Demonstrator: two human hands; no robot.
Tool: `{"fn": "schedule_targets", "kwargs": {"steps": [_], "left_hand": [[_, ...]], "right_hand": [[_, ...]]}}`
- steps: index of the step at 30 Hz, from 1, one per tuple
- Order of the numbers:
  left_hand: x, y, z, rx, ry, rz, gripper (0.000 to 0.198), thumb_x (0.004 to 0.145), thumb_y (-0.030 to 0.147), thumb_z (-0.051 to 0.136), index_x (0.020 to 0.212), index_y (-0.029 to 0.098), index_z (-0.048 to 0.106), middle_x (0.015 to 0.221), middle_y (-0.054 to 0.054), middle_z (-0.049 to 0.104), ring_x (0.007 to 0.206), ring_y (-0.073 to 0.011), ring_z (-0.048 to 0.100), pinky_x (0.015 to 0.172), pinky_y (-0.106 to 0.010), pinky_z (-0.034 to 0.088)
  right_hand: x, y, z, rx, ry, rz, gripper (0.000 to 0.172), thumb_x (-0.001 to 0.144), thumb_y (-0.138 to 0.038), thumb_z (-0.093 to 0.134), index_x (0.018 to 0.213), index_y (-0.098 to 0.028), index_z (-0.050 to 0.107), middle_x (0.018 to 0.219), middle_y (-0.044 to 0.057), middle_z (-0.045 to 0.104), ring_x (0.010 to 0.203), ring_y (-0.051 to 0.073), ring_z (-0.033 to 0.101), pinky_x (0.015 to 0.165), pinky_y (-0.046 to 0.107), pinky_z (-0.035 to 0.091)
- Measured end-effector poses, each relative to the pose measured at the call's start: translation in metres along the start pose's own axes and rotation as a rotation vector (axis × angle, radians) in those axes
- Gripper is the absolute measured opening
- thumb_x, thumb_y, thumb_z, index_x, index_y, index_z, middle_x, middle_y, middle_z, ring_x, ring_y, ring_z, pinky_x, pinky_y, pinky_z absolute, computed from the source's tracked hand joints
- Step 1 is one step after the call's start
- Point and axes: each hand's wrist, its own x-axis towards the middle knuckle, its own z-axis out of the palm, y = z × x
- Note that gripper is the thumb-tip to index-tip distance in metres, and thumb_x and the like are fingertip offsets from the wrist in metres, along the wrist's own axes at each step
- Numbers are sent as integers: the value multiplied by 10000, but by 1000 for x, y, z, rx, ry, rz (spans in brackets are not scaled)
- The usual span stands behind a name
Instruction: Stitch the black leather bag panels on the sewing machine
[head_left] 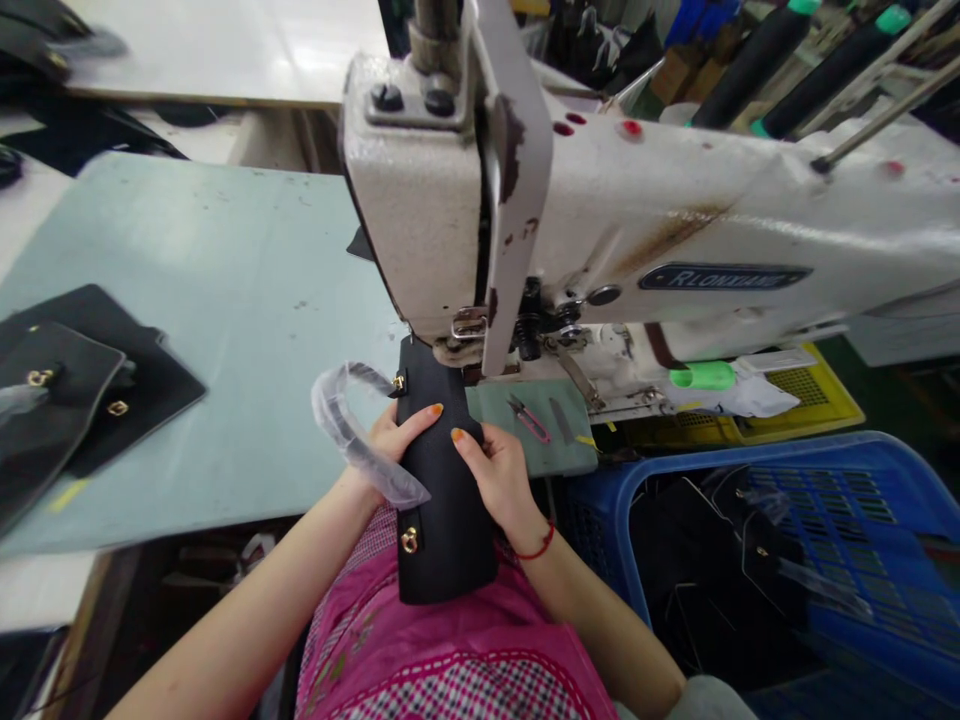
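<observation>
A black handbag panel [446, 500] with gold ring fittings lies lengthwise under the head of the sewing machine [420, 200]. Its far end is hidden beneath the presser area. From its left edge loops a handle [337, 425] wrapped in clear plastic. My left hand [401, 435] grips the left edge, thumb on top and fingers out of sight below. On the right edge, my right hand [499, 470] is closed around the panel in the same way, thumb on top.
More black bag pieces [105, 380] lie on the pale green table [247, 300] at left. Thread snips [531, 420] rest right of the panel. A blue basket [630, 540] of bag pieces stands at right, near a yellow crate [832, 395]. Two dark thread cones [750, 65] stand behind the machine.
</observation>
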Motion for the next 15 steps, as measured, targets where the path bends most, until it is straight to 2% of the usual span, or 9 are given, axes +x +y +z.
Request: {"fn": "schedule_targets", "kwargs": {"steps": [10,15], "left_hand": [[19,14,1,-6,-12,26,468,581,348,870,964,164,673,814,-66,741,612,-209,694,562,-307,595],[30,20,0,1,-3,48,495,576,339,868,1005,177,681,833,-72,739,629,-228,697,577,-333,590]], "right_hand": [[21,-6,3,15,-16,-9,374,833,-528,651,784,-158,660,723,17,630,637,129,523,552,224,422],[34,-7,4,17,-30,-22,372,830,-528,650,768,-161,645,714,14,617,629,128,514,565,229,427]]}}
